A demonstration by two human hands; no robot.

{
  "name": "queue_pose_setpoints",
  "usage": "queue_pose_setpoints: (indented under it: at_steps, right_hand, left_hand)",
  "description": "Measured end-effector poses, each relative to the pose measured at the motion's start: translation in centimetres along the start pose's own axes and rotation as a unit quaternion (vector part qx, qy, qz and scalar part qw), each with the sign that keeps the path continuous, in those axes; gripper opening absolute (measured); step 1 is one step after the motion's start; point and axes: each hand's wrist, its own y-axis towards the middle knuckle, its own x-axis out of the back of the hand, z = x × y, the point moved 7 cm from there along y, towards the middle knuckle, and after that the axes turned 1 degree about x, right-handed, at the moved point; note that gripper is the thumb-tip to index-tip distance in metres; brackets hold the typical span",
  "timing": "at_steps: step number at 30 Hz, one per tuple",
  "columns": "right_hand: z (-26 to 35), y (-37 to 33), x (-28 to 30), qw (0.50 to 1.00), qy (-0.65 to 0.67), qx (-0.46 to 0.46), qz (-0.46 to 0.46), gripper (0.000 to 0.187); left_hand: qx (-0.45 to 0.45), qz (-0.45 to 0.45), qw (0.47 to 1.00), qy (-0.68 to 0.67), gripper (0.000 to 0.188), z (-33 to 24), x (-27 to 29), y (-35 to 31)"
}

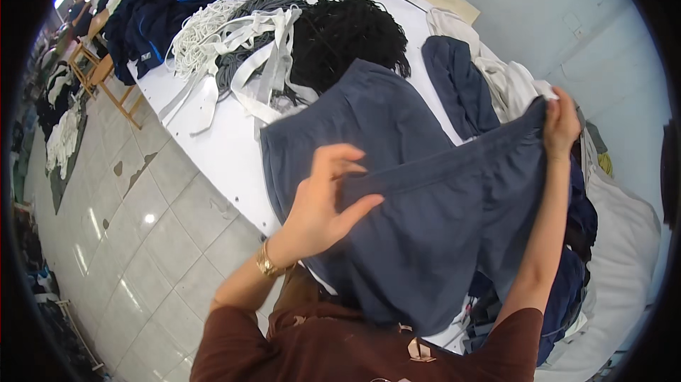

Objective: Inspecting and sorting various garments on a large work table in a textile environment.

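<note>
Slate-blue shorts point(415, 240), one waistband end point(533, 121) in clenched right fingers point(562, 109), other between parted left fingers point(333, 155).

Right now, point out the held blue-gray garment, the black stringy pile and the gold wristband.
Held blue-gray garment point(425, 240): head view, on the broad middle of its fabric.
Black stringy pile point(349, 36): head view, on the middle of its strands.
Gold wristband point(264, 261): head view, on its outer face.
</note>
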Motion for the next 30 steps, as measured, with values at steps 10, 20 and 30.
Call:
queue_pose_setpoints:
  at_steps: [10, 20, 30]
  right_hand:
    - [13.9, 0.1, -35.5, 0.966, 0.097, -0.070, 0.229, 0.038]
    - [15.6, -3.0, -30.7, 0.986, 0.060, -0.143, 0.061, 0.030]
    - [4.1, -23.2, 4.9, 0.830, -0.416, -0.330, 0.170, 0.041]
  left_hand:
    - [0.026, -0.204, 0.911, 0.356, 0.072, 14.8, 12.8, 3.8]
    - [-0.026, -0.078, 0.838, 0.539, 0.073, 17.5, 11.9, 5.9]
    - [-0.181, -0.112, 0.813, 0.542, 0.062, 9.0, 5.5, 7.2]
